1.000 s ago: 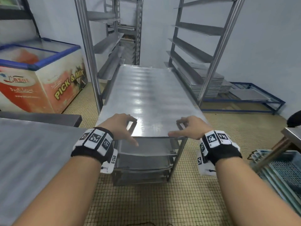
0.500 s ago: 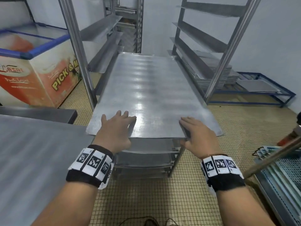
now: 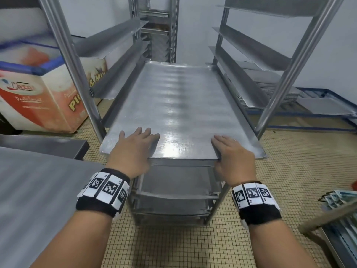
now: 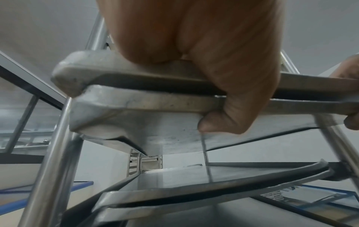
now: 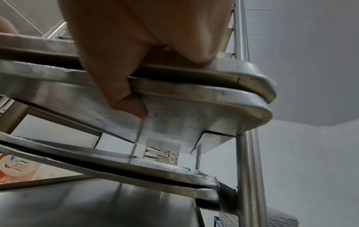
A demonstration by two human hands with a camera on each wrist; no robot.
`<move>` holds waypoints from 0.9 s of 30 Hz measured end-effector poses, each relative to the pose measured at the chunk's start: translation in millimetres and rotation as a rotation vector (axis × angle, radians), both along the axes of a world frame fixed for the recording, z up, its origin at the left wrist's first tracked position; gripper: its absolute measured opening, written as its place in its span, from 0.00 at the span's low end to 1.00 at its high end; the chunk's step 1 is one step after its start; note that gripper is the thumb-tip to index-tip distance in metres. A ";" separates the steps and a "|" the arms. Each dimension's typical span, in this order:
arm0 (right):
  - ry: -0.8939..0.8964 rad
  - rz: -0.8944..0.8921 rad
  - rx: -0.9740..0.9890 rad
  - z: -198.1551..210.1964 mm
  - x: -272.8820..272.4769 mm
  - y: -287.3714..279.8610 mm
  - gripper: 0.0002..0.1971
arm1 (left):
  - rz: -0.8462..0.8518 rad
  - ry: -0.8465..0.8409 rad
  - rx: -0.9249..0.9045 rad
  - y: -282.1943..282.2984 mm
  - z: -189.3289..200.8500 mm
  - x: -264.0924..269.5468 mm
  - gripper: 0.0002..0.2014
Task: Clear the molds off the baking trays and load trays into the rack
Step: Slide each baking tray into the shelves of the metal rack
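Flat rectangular steel baking trays (image 3: 179,111), 2 stacked, partly inside tall steel rack (image 3: 77,60) at 12 o'clock. Left hand (image 3: 133,151), right hand (image 3: 233,157) pinch near edge, fingers flat above, thumbs beneath. Risk: uneven push skews stack, jams on rails; upper tray may slide off.

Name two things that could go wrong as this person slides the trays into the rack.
1. The left hand and right hand grip two stacked baking trays at the near edge; the top one could slip.
2. The thumbs curl underneath and might get pinched against the rack.
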State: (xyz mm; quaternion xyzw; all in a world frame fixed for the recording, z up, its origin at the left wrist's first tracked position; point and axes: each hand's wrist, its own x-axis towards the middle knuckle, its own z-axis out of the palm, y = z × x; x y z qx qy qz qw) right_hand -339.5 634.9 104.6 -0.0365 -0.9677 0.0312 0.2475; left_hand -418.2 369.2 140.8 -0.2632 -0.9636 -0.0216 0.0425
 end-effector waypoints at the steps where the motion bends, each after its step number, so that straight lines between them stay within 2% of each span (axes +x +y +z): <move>1: 0.030 0.008 0.008 0.3 -5.5 1.5 0.30 | 0.004 -0.007 0.007 1.6 1.2 -5.1 0.39; 5: 0.068 0.022 0.008 2.3 -26.1 7.5 0.27 | 0.017 -0.017 0.035 7.8 4.7 -25.1 0.41; 12: -0.049 -0.014 -0.006 8.1 -56.2 14.2 0.28 | 0.049 -0.035 0.062 14.2 2.4 -61.1 0.43; 20: -0.111 -0.051 0.028 14.6 -87.8 20.0 0.26 | 0.051 -0.013 0.058 23.4 3.7 -94.3 0.40; 27: -0.130 -0.053 0.017 16.7 -107.4 22.1 0.29 | 0.067 -0.011 0.071 28.6 1.7 -118.1 0.40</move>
